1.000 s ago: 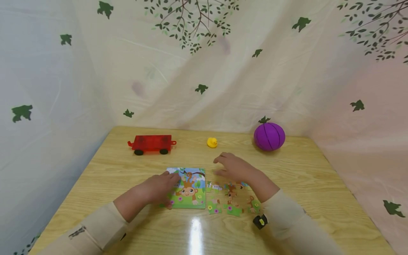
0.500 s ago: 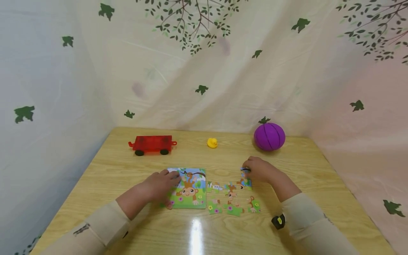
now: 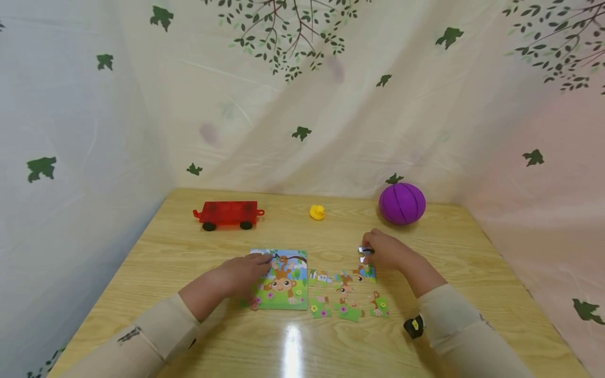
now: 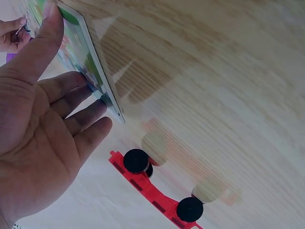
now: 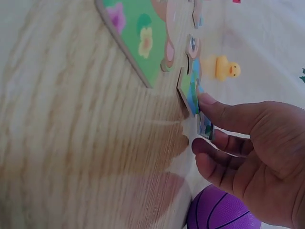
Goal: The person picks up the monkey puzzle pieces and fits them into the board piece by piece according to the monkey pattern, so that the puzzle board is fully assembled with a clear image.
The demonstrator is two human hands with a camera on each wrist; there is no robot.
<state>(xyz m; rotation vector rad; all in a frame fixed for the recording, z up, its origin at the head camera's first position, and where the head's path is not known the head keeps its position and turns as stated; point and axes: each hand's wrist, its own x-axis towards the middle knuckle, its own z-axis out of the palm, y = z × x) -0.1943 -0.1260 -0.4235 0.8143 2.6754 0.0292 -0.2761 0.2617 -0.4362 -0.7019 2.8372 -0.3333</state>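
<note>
My left hand [image 3: 238, 275] lies on the left part of a square picture board [image 3: 299, 295] showing a cartoon monkey. Its fingers are extended, and in the left wrist view the thumb [image 4: 45, 40] presses the board's surface near an edge. To the right, my right hand [image 3: 389, 251] pinches a jigsaw piece [image 5: 206, 128] between thumb and fingers. That piece sits against the top of another blue and green jigsaw piece [image 3: 367, 274] at the upper right of the spread. Several more jigsaw pieces [image 3: 348, 313] lie loosely arranged beside the board.
Along the back of the wooden table [image 3: 283, 341] stand a red toy wagon [image 3: 230, 213], a small yellow duck [image 3: 317, 212] and a purple ball [image 3: 402, 203]. A pale cloth [image 3: 264, 94] with leaf prints hangs behind and at the sides.
My right hand has moved right from above the board's right side to the upper right of the spread, where it now pinches a jigsaw piece. My left hand stays on the board.
</note>
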